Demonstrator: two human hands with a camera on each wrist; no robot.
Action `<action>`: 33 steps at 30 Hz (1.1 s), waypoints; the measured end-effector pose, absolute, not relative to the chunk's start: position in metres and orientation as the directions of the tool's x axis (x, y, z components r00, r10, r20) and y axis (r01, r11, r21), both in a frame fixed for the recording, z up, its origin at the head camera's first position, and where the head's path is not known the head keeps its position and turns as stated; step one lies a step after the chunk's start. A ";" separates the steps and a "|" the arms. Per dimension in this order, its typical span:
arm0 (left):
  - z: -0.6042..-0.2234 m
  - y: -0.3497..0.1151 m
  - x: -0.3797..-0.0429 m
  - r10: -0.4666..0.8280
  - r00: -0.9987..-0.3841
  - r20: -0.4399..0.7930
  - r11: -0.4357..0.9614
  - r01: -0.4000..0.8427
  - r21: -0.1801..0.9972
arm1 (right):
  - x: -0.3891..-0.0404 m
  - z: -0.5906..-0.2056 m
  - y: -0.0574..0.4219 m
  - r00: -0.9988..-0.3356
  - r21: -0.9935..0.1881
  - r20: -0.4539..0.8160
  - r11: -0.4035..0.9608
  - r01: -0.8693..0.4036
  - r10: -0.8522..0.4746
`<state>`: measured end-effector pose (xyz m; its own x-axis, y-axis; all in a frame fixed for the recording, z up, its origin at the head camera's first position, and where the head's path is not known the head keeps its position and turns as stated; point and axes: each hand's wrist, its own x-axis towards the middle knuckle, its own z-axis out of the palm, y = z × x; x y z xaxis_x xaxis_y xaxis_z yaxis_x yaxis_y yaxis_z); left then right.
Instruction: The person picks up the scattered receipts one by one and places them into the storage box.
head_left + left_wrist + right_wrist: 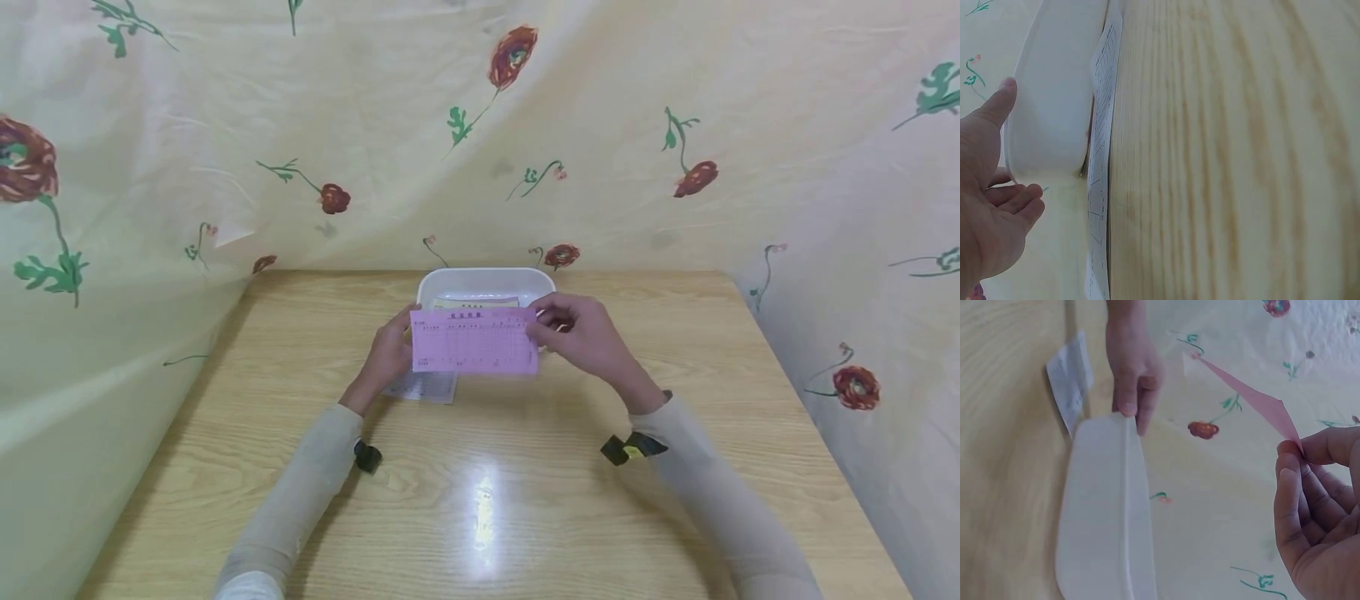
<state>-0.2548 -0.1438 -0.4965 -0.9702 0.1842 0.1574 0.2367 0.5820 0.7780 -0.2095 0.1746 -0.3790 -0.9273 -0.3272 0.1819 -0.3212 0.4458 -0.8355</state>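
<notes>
A pink printed paper form (475, 342) is held up by its right end, pinched between the thumb and fingertips of my right hand (588, 335). Behind it stands a white plastic tray (487, 272), partly covered by the form in the head view. My left hand (388, 352) grips the tray's left end at the rim, as the right wrist view shows with the thumb on one side and fingers on the other. Inside the tray lies a pale yellow printed slip (491, 302), mostly hidden. A white printed slip (423, 388) lies on the table just before the tray.
The wooden table (480, 467) reaches back to a flower-patterned cloth (390, 125) that hangs behind and at both sides. The tray sits near the table's far edge. Dark straps (633, 448) are on the wrists.
</notes>
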 end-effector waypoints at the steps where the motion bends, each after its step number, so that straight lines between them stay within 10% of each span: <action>1: -0.496 -0.144 -0.255 0.188 -0.968 0.166 0.579 0.246 0.777 | -0.212 -0.377 0.175 -0.928 -0.835 0.189 0.445 -0.324 -0.321; 33: -0.495 -0.144 -0.257 0.186 -0.975 0.118 0.546 0.203 0.813 | -0.330 -0.426 0.190 -0.964 -0.899 0.056 0.407 -0.162 -0.260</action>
<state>-0.2566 -0.1442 -0.4952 -0.9754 0.1860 0.1181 0.2025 0.5462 0.8128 -0.3301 0.1905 -0.4256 -0.9640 -0.2599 0.0561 -0.1621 0.4071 -0.8989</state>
